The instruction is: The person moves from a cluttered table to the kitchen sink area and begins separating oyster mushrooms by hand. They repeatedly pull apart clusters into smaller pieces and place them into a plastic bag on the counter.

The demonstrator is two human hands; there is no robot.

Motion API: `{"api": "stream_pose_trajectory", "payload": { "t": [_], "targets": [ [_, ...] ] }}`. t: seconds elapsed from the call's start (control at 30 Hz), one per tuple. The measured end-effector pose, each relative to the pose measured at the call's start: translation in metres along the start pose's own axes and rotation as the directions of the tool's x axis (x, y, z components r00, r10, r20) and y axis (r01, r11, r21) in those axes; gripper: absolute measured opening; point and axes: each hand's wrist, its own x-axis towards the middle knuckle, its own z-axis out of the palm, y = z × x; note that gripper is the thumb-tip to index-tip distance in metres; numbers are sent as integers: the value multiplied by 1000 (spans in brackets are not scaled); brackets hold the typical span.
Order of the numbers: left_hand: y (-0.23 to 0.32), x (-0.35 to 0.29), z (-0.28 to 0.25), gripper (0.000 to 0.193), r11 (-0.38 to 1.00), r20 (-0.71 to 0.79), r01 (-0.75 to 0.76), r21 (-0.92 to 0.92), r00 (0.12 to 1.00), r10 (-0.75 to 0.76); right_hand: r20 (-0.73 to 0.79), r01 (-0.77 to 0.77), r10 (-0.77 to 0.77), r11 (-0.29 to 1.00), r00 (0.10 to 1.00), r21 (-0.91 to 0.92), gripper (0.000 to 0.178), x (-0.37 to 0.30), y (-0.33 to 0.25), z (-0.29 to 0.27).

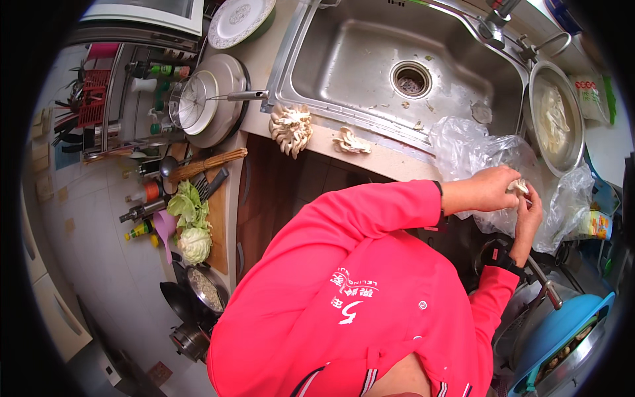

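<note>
Over the clear plastic bag (473,153), my left hand (486,190) and my right hand (527,221) meet at the fingertips. Pinched between them is a small pale piece of mushroom (519,186), partly covered by fingers. The bag lies crumpled across the sink's right front corner and hangs over the counter edge. Left of it on the counter strip sit a large mushroom cluster (291,131) and a smaller mushroom clump (352,141). A metal bowl (577,142) beyond my hands holds pale pieces I cannot make out clearly.
The steel sink (370,49) has scraps around its drain. At left, a wire strainer (192,99) rests on stacked plates (231,79); a patterned plate (241,20) stands farther back. A cabbage (195,245) lies on a cutting board (218,228). A blue basin (555,337) is at lower right.
</note>
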Motion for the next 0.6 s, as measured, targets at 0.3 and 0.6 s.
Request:
{"api": "stream_pose_trajectory", "payload": {
  "t": [0.3,0.6],
  "targets": [
    [-71,-141,-201,33,756,-379,157,636,916,129,-125,164,-207,943,970,-291,35,-27,-113,-7],
    [-106,-184,-206,43,724,-366,225,652,930,40,473,567,-542,817,694,104,35,-96,-210,182]
  ]
}}
